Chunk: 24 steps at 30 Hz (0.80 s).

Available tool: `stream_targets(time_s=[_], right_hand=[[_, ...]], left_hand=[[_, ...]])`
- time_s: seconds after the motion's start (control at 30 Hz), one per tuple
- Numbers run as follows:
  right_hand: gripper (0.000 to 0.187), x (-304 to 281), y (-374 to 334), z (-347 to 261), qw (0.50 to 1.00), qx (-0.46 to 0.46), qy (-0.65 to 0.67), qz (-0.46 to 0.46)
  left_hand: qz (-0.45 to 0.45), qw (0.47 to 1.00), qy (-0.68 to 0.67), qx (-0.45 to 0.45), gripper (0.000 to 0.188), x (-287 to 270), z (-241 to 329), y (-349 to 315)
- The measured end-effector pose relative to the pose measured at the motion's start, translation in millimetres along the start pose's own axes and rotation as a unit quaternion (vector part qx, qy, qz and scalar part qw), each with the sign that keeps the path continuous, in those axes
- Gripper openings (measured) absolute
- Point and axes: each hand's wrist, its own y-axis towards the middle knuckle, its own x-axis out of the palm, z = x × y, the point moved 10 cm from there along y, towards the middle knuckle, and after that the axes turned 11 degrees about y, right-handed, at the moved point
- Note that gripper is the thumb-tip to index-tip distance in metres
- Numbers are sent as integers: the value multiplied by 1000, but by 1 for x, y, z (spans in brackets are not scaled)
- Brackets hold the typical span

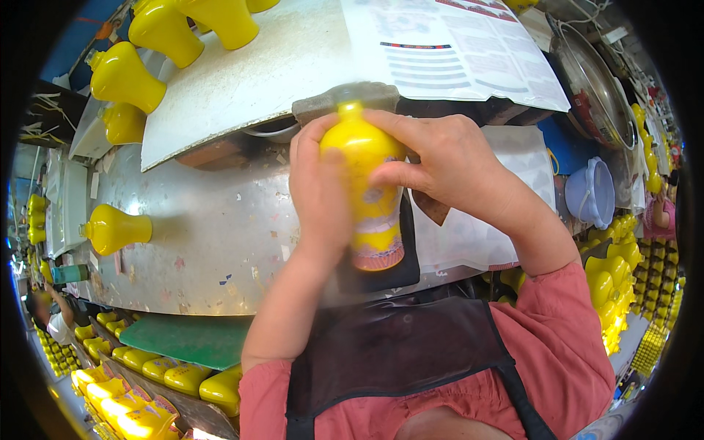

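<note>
A glossy yellow vase (361, 147) lies before me over a dark cloth (407, 253), its neck pointing away. Its lower part carries a pale band and a pink patterned edge. My left hand (320, 194), partly smeared by motion, is closed along the vase's left side. From the right, my right hand (447, 154) grips the shoulder, thumb laid across the body and fingers near the neck. Under the right palm a brown flat corner (431, 207) sticks out; whether I hold it, I cannot tell. The vase's neck reaches a grey-brown block (312, 106).
Another yellow vase (121, 229) lies on the metal tabletop (213, 242) to the left. Several more stand on the raised white board (293, 51). Printed sheets (455, 59) cover its right part. A lilac bucket (590, 192) is at right; a green board (183, 341) lies below left.
</note>
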Motion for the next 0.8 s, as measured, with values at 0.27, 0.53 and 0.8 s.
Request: stream_targets(time_s=[0.27, 0.53, 0.8], right_hand=[[66, -2, 3, 2, 1000, 4, 8, 2], [58, 4, -2, 16, 977, 148, 139, -58], [22, -46, 16, -7, 942, 59, 308, 122]], left_hand=[[-31, 999, -18, 32, 53, 3, -12, -8], [-69, 993, 49, 82, 69, 4, -9, -19], [-98, 989, 59, 90, 86, 6, -12, -26]])
